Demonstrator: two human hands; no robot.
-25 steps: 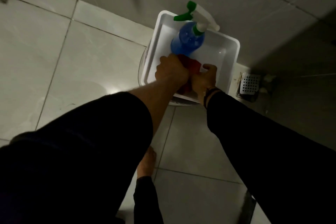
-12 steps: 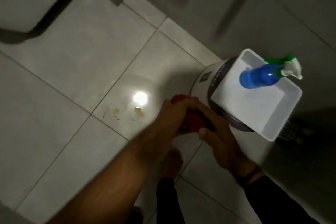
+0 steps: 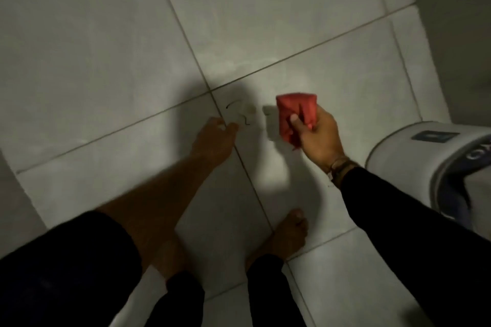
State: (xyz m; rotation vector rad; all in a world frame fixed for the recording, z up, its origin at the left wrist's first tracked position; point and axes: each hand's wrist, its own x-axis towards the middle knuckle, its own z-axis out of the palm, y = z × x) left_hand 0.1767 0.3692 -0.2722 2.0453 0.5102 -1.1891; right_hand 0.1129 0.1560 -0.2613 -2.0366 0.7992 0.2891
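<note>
A crumpled red cloth [image 3: 296, 114] is held above the tiled floor by my right hand [image 3: 317, 138], thumb pressed on its front and fingers curled behind it. My left hand [image 3: 214, 138] hangs lower and to the left, blurred, fingers relaxed and holding nothing. Between the two hands, on the floor tile, lie small dark squiggly marks and pale yellowish spots [image 3: 244, 114], right by a grout crossing. The left fingertips are close to these marks; whether they touch the floor I cannot tell.
A white round bucket [image 3: 414, 146] with a dark label stands at the right edge. My bare feet [image 3: 288, 233] stand on the pale tiles [image 3: 106, 48] below the hands. A wall base runs along the upper right.
The view swung from the white tray and spray bottle down to the floor. My left hand let go of the red cloth and dropped toward the marks; my right hand alone holds the cloth.
</note>
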